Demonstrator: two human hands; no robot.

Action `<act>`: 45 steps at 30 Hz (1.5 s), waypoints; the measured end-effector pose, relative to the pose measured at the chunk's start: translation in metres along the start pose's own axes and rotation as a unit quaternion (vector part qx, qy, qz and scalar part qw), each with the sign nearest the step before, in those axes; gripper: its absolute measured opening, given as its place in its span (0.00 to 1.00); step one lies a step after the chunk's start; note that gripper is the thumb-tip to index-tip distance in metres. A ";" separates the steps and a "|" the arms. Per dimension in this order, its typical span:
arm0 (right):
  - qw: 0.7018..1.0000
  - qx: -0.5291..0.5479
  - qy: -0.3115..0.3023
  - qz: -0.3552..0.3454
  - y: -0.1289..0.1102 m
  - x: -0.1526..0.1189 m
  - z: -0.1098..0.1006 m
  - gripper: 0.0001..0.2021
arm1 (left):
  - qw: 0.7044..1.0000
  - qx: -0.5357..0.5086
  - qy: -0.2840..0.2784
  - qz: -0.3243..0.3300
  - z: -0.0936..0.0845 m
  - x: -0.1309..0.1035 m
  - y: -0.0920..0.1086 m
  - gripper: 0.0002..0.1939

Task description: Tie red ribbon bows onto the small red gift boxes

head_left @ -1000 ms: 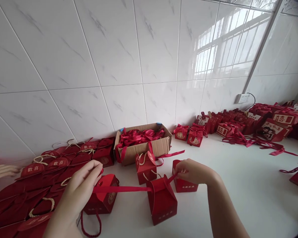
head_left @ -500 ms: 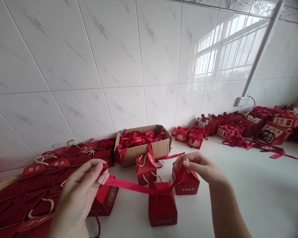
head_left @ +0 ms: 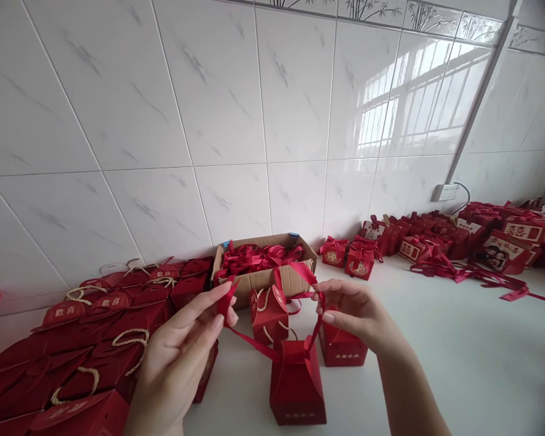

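Observation:
A small red gift box (head_left: 297, 387) stands upright on the white table in front of me. A red satin ribbon (head_left: 254, 343) runs through its top, and its two ends rise to my hands. My left hand (head_left: 186, 345) pinches one end, left of the box and above it. Between thumb and fingers, my right hand (head_left: 352, 315) grips the other end, whose loose tip sticks up toward the left. Just behind my right hand is another red box (head_left: 344, 348), partly covered by it. A red box with rope handles (head_left: 269, 312) stands farther back.
A cardboard carton (head_left: 263, 281) full of red ribbons stands against the tiled wall. Rows of rope-handled red boxes (head_left: 72, 339) fill the left side. Ribbon-tied boxes (head_left: 360, 260) and loose ribbons (head_left: 463, 266) lie at the back right, near a wall socket (head_left: 445, 192).
My left hand has moved right, toward the box, and its ribbon end now hangs slacker. My right hand has shifted slightly left, lifting its ribbon end. The view has tilted up a little.

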State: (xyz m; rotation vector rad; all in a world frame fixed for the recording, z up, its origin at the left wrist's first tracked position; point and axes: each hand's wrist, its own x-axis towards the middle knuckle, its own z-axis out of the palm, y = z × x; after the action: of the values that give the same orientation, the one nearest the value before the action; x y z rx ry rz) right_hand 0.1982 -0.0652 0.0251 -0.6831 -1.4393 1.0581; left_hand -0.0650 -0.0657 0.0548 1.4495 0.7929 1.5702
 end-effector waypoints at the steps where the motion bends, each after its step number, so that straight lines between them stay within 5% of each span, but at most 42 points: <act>1: 1.000 -0.013 0.020 0.008 -0.001 0.000 0.003 0.14 | 1.000 0.011 0.000 0.012 0.003 -0.002 0.000 0.19; 5: 0.999 -0.022 0.046 0.008 -0.004 -0.002 0.011 0.09 | 0.998 0.023 0.035 0.054 0.016 -0.006 0.001 0.19; 8: 0.999 -0.013 0.045 -0.012 -0.006 -0.004 0.013 0.07 | 0.994 -0.004 0.071 0.080 0.024 -0.007 0.001 0.07; 12: 0.998 -0.032 0.047 -0.022 -0.007 -0.007 0.013 0.03 | 0.993 0.025 0.067 0.097 0.025 -0.008 -0.001 0.13; 15: 0.998 -0.044 0.040 -0.036 -0.009 -0.009 0.013 0.03 | 0.990 0.067 0.090 0.088 0.023 -0.010 -0.002 0.02; 22: 0.988 -0.118 0.055 -0.085 -0.008 -0.010 0.013 0.05 | 0.991 0.057 0.094 0.079 0.028 -0.017 0.007 0.13; 27: 0.988 -0.123 0.050 -0.084 -0.006 -0.010 0.014 0.05 | 0.985 0.116 0.069 0.108 0.026 -0.019 0.006 0.13; 30: 0.990 -0.114 0.045 -0.073 -0.007 -0.010 0.016 0.05 | 0.981 0.144 0.004 0.130 0.022 -0.015 0.002 0.07; 37: 0.991 -0.060 0.095 -0.070 -0.013 -0.012 0.020 0.01 | 0.980 0.171 -0.063 0.080 0.016 -0.011 -0.004 0.12; 45: 0.992 0.026 0.126 -0.016 -0.018 -0.015 0.031 0.12 | 0.994 0.059 0.061 0.064 0.035 -0.014 0.002 0.13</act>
State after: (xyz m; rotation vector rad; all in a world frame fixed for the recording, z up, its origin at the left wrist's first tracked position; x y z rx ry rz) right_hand 0.1729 -0.0925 0.0370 -0.7256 -1.1971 0.9459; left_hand -0.0306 -0.0824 0.0551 1.5255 0.8916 1.7467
